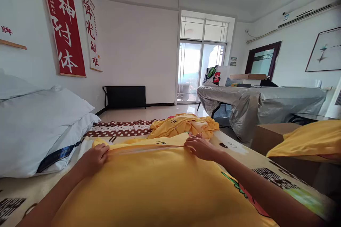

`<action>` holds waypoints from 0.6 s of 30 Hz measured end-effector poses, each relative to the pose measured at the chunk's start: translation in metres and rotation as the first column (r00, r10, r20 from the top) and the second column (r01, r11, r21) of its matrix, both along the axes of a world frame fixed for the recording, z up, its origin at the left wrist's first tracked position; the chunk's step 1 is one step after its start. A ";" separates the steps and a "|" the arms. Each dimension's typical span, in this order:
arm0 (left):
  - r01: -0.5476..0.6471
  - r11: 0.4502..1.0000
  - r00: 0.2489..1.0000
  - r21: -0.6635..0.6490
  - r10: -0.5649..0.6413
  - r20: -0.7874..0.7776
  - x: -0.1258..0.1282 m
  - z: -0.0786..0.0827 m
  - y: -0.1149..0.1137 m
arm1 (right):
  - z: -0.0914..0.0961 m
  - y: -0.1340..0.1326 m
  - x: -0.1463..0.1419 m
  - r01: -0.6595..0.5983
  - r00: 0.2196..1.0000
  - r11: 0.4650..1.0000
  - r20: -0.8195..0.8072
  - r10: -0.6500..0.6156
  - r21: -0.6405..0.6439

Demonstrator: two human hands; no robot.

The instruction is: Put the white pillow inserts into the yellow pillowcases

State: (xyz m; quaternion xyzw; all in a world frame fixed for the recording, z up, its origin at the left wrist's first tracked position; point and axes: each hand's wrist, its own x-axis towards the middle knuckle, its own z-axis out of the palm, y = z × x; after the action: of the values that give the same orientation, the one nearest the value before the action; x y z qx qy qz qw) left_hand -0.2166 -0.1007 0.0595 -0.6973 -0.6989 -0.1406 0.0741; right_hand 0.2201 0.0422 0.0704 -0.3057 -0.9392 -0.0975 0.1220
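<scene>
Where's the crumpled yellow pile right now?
Head view, centre: the crumpled yellow pile lies on the bed just beyond the right hand, beside the brown polka-dot cloth.

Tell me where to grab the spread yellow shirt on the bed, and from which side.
Likely the far edge of the yellow shirt, near both ends, where the left hand and right hand sit. Come from the near side, over the cloth. It lies flat on the bed, so the middle gives no lip; the far edge forms a raised band fingers can pinch.
</scene>
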 end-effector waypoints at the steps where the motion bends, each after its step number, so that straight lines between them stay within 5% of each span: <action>1: 0.037 0.999 0.999 -0.003 -0.037 -0.003 0.006 0.002 0.000 | 0.000 -0.003 -0.004 -0.043 0.999 0.998 -0.013 0.043 -0.041; 8: 0.166 0.984 0.986 -0.058 -0.166 -0.001 0.049 0.002 0.004 | 0.001 -0.017 -0.033 -0.099 0.993 0.993 -0.068 0.095 -0.064; 11: 0.110 0.994 0.994 -0.014 -0.111 -0.005 0.033 -0.007 0.005 | -0.008 -0.004 -0.027 -0.022 0.999 1.000 -0.042 0.021 -0.017; 18: -0.034 0.992 0.965 0.119 0.002 0.261 -0.024 -0.058 -0.007 | -0.053 0.035 0.010 0.147 0.958 0.968 -0.216 -0.191 -0.205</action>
State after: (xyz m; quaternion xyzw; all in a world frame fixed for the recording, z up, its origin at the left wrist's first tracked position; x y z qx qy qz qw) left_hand -0.2408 -0.1073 0.0014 -0.6606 -0.6990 -0.2727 0.0256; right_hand 0.2302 0.0775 0.0171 -0.4047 -0.8935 0.0177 0.1936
